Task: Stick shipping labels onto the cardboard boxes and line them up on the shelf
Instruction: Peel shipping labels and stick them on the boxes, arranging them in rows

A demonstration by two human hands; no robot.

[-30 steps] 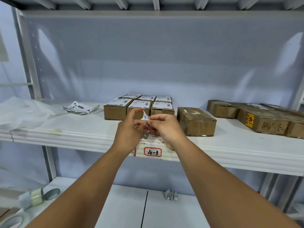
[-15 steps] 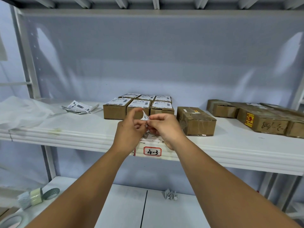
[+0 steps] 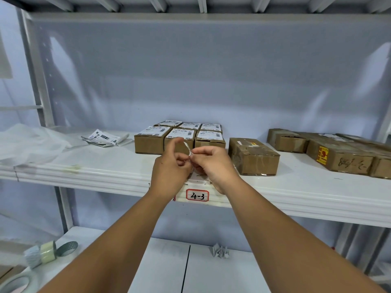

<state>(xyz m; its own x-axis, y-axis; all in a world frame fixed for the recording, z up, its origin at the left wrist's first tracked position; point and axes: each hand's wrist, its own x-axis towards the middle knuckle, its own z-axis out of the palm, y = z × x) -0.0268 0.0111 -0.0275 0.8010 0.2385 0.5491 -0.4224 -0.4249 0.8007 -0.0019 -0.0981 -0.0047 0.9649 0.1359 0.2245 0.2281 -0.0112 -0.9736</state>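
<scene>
Left hand (image 3: 171, 168) and right hand (image 3: 213, 163) fingers both pinching small label (image 3: 187, 148) above shelf (image 3: 105, 172) edge; six labelled boxes (image 3: 179, 136) grouped behind, plain box (image 3: 252, 156) just right.

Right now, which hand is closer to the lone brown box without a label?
Right. The right hand is just left of the box; the left hand is farther left.

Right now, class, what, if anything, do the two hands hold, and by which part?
Both the left hand and the right hand pinch one small white label at its lower end; its upper end curls free.
</scene>
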